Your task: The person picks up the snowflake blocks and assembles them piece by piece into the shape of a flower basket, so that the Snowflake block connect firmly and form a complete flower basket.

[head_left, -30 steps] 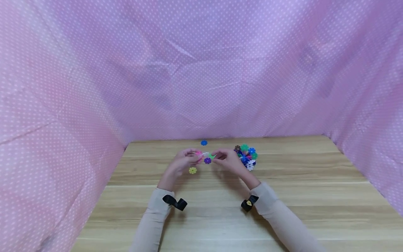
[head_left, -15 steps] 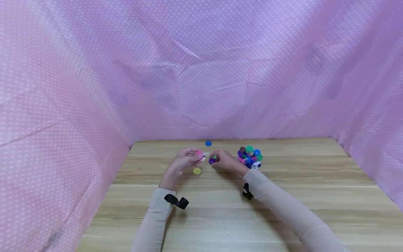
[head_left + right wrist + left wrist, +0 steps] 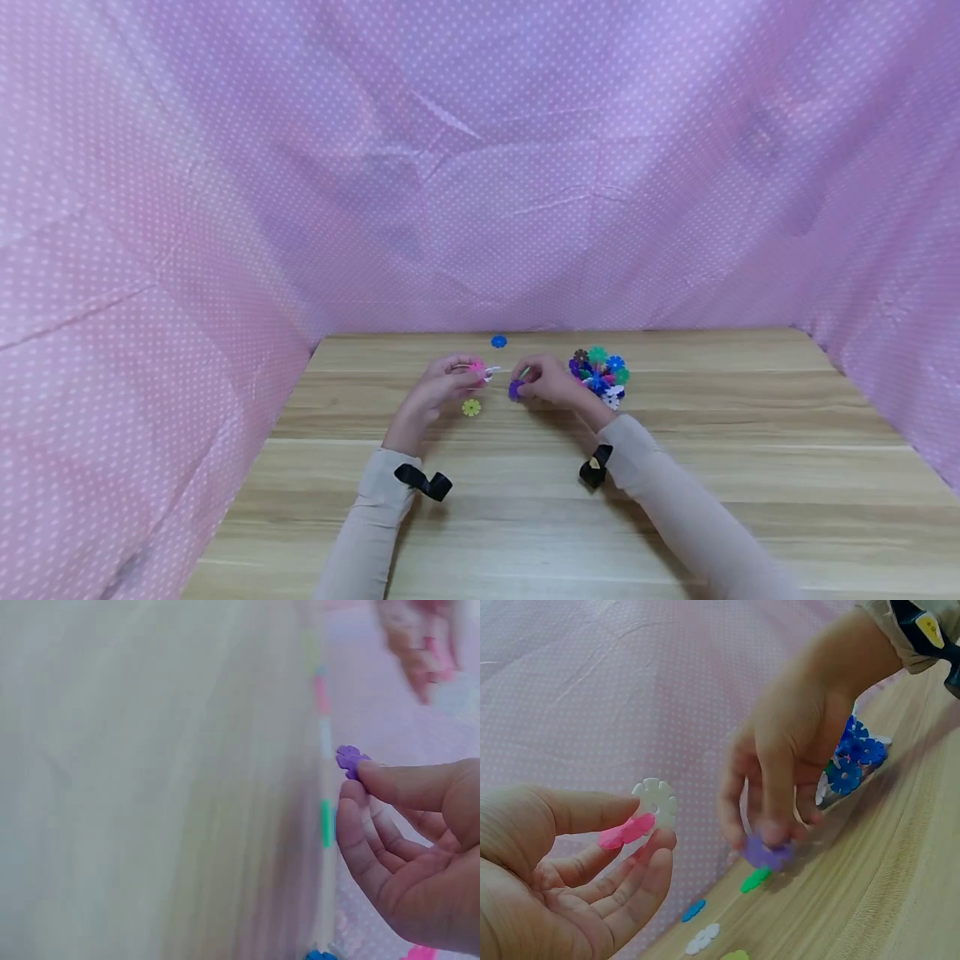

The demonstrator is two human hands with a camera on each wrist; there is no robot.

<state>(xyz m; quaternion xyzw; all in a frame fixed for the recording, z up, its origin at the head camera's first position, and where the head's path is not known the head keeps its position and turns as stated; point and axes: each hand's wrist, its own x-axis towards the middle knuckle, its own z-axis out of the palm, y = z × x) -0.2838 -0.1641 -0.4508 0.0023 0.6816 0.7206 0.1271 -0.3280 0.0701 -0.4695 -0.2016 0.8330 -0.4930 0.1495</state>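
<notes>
My left hand (image 3: 435,387) pinches a pink flower-shaped plastic disc (image 3: 619,835) between thumb and fingers. Slotted into it at an angle is a white disc (image 3: 657,796), which sticks out past the fingertips. To the right, thumb and fingertips of my right hand (image 3: 553,385) pinch a purple disc (image 3: 768,853) of the same kind, seen also as a purple disc (image 3: 349,760) in the right wrist view. Just below it in the left wrist view lies a green disc (image 3: 755,880) on the table. The two hands are a short gap apart.
Right of my right hand is a heap of joined, mixed-colour discs (image 3: 597,379). A yellow disc (image 3: 471,407) lies nearer me and a blue disc (image 3: 498,342) toward the back edge. Another white disc (image 3: 703,939) rests on the wooden table. Pink dotted cloth (image 3: 480,250) hangs behind.
My right hand has picked up the purple disc, which lay between the hands, and drawn slightly right with it. The left hand keeps its hold on the pink and white discs.
</notes>
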